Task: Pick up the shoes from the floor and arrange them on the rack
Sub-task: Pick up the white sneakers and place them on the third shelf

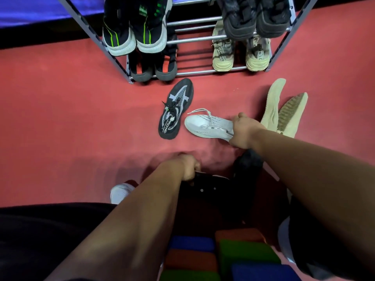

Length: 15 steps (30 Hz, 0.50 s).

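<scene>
While the right grip [242, 131] is clutching the heel end of the white sneaker [207, 124], fingers curled round it, that shoe is lying on the red floor [81, 118] with its toe pointing left and its laces trailing loose. The left grip [189, 167] is curling over the rim of a black shoe [205, 185] close to the body. A black-and-grey mesh sneaker [175, 110] is lying just beside the white toe, below the front rail of the metal rack [203, 72]. Two beige shoes [273, 106] are lying sole-up at the right, ridged treads showing. On the lower tier, round silver rails are showing bare between a black-and-orange pair [152, 65] and a beige knit pair [241, 55].
</scene>
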Available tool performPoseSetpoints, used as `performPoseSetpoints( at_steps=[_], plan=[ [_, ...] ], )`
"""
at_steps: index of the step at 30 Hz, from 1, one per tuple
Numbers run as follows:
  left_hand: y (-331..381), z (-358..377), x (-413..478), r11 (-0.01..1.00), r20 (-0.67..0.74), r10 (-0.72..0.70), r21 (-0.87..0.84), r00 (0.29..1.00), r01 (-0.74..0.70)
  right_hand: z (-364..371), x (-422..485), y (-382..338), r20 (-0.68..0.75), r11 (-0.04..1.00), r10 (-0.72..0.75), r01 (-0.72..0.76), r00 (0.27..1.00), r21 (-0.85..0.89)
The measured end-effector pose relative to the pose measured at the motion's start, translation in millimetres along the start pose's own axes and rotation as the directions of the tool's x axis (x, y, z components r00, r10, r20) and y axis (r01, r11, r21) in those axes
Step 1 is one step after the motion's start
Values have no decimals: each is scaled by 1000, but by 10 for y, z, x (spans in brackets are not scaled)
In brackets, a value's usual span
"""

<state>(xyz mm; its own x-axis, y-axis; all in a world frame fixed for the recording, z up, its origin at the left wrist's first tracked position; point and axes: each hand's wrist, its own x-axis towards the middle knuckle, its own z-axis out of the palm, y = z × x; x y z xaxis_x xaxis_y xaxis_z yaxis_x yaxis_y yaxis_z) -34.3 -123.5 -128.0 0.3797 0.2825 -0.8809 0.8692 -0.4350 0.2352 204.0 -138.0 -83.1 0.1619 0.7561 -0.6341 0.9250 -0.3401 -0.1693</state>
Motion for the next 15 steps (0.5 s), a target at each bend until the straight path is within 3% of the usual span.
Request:
performPoseSetpoints(
  at_steps=[2, 4, 8, 12, 15],
  plan=[
    [-34, -143, -33, 998, -105, 28, -55, 994, -34, 14, 24, 34, -39, 999, 36, -35, 999, 19],
    [-39, -375, -96, 995, -327, 87, -22, 941, -99, 27, 59, 89, -90, 991, 115, -108, 989, 82],
    [-67, -831, -177, 972, -705, 200, 56, 680, -228, -36, 134, 189, -157, 926, 306, -256, 939, 275],
    [-130, -976, -171, 942, -860, 289, 176, 421, -287, -113, 158, 223, -62, 912, 295, -261, 954, 317],
    [-108, -947, -131, 956, -894, 282, 231, 349, -181, -88, 132, 207, -32, 944, 250, -236, 968, 231]
  ],
)
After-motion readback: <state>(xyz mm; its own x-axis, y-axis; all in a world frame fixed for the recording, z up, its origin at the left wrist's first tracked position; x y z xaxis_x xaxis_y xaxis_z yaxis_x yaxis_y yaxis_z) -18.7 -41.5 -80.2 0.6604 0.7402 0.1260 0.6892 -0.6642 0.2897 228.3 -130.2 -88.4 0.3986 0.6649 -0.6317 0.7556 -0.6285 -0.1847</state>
